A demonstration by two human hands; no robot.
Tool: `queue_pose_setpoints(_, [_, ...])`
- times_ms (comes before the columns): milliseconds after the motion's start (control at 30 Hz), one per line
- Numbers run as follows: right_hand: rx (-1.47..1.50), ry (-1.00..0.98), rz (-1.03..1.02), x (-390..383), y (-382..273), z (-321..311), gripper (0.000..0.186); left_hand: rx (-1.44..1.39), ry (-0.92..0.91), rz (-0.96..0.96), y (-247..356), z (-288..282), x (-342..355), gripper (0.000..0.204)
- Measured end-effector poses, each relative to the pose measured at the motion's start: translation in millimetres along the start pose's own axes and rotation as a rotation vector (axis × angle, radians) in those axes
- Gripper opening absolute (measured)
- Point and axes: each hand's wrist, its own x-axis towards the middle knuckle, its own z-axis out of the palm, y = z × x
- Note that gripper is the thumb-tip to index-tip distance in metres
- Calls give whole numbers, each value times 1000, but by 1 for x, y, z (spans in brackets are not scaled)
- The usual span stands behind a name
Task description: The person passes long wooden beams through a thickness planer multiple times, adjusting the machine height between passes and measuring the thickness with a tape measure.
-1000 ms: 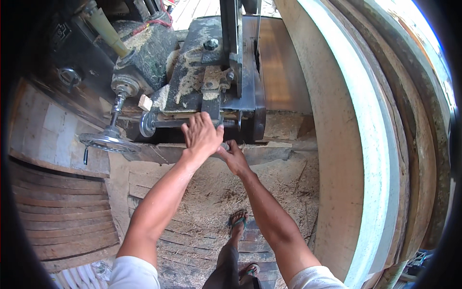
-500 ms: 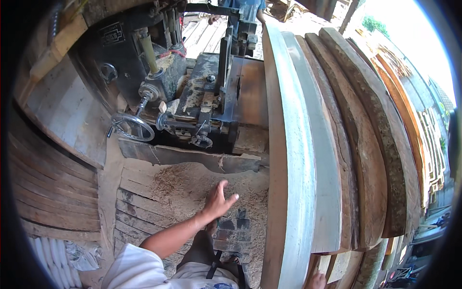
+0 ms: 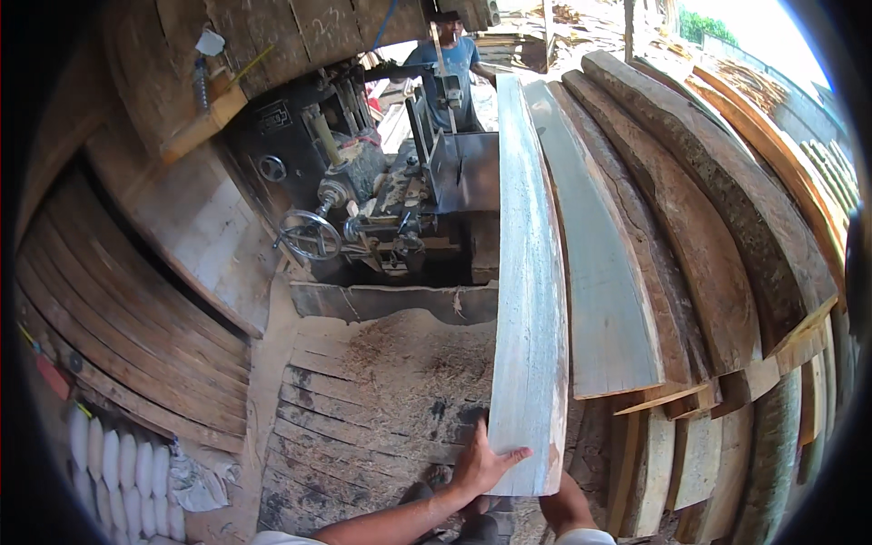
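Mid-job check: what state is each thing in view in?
Long pale blue-grey wooden plank: broad face up, near end gripped.
Left hand: closed on plank's edge, thumb on top.
Right hand: mostly hidden by plank, grip unclear.
Black metal saw machine: running or stopped, can't tell.
Round silver metal handwheel: mounted on machine, turning unclear.
Brown sawdust: loose, heaped.

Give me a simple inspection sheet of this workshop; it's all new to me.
Surface: plank floor, strewn with sawdust.
Job's things: pale plank, held at its near end.
Clutter: white bundles, stacked lower left.
Hands: left hand grips the pale plank, fingers along its left edge; right hand mostly hidden behind it.
Cables: thin blue strand at the top; cannot tell if a cable.
Surroundings: dark machine ahead, person in blue beyond it, boards stacked right.
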Motion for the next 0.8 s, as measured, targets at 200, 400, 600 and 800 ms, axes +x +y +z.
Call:
queue_pose_setpoints(200, [314,-119,-94,-22,48,4,82,-67,-116,77,7,-26,-28,89])
queue_pose_setpoints(400, [578,-159,-198,-133,127,49,84,-264,-114,-103,-88,-80,-168,96])
queue_pose_setpoints(600, [272,21,-178,-270,218,86,87,-634,-77,-752,-179,-64,-318,92])
queue_pose_setpoints(800, [191,76,-245,-334,266,68,87,-1012,-301,-774,-234,-17,-456,75])
